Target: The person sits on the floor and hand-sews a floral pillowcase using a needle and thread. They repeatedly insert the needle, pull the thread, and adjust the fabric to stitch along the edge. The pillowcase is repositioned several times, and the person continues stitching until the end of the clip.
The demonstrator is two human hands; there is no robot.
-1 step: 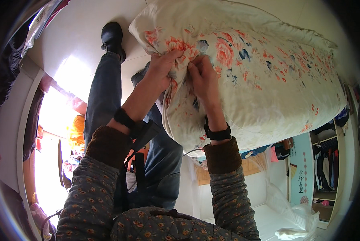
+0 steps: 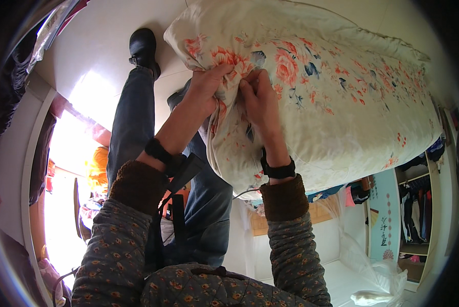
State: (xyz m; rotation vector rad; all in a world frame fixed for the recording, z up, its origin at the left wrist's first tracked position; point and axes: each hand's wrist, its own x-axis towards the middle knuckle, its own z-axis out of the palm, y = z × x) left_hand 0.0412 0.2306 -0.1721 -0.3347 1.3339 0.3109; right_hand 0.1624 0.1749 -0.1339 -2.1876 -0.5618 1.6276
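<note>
A thick cream quilt [image 2: 337, 123] with coral flowers and blue-grey leaves lies across the upper and right part of the head view. My left hand [image 2: 207, 86] pinches a gathered fold at its left end, with thumb and fingers closed on the cloth. Just to the right, my right hand [image 2: 260, 101] is closed with bent fingers on the same bunched part. Creases run down from between the two hands. What lies beneath the right fingertips is hidden. Both wrists wear black bands.
My jeans-clad leg [image 2: 132, 112] and black shoe [image 2: 143, 48] rest on the pale floor left of the quilt. An open wardrobe [image 2: 416, 215] with hanging clothes stands at right, near crumpled clear plastic [image 2: 375, 276]. Bright light comes through an opening at left.
</note>
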